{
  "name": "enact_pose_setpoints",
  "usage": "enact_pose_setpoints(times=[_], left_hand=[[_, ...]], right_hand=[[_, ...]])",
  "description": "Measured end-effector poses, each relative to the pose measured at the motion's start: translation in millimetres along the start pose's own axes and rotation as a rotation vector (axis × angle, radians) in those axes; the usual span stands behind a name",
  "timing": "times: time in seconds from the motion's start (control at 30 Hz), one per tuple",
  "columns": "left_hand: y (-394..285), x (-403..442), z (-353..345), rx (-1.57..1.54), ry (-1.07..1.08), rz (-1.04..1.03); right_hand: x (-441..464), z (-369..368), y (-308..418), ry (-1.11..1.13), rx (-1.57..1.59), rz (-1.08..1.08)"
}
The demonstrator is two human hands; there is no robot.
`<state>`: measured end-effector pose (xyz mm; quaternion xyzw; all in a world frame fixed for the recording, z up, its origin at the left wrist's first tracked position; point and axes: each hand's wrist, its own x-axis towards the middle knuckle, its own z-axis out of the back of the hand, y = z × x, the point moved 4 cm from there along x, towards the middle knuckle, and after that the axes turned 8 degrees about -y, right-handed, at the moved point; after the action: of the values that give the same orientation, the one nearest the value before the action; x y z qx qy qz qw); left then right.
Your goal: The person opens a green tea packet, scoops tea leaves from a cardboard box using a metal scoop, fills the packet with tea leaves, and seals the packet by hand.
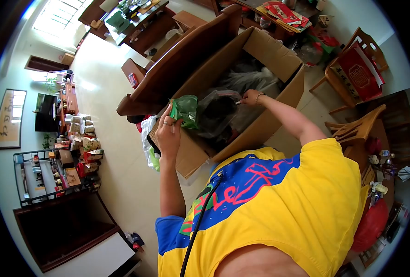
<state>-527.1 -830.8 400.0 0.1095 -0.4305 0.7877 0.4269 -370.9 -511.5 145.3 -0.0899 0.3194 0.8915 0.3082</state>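
Note:
My left hand (168,131), with a ring on one finger, is closed on a crinkled green plastic bag (185,111) at the near left side of a large open cardboard box (281,60). Over the box, my right hand (251,97) pinches the edge of a clear plastic bag (208,130). Something dark shows through this bag; I cannot make out what it is. Deeper in the box lies more greyish, translucent plastic (250,79). The box flap (190,159) hangs outward below my left hand.
A dark wooden bench (191,44) stands along the far left side of the box. White and green bags (148,138) lie beside the box. To the right are a wooden chair (352,78) with a red bag (362,74) and another chair (359,124). A black cable (200,226) runs down my shirt.

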Motion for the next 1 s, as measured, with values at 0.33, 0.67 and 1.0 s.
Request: enact_pose_setpoints(times=[0.33, 0.67, 1.0], left_hand=[[7.3, 5.3, -5.9, 0.007, 0.039, -0.015], [22.9, 8.9, -17.6, -0.028, 0.136, 0.006], [19.0, 31.3, -44.4, -0.010, 0.275, -0.144]], right_hand=[[0.4, 13.4, -15.0, 0.138, 0.151, 0.096], [-48.9, 140.0, -8.3, 0.133, 0.287, 0.102], [-70.1, 257.9, 64.6, 0.056, 0.264, 0.246]])
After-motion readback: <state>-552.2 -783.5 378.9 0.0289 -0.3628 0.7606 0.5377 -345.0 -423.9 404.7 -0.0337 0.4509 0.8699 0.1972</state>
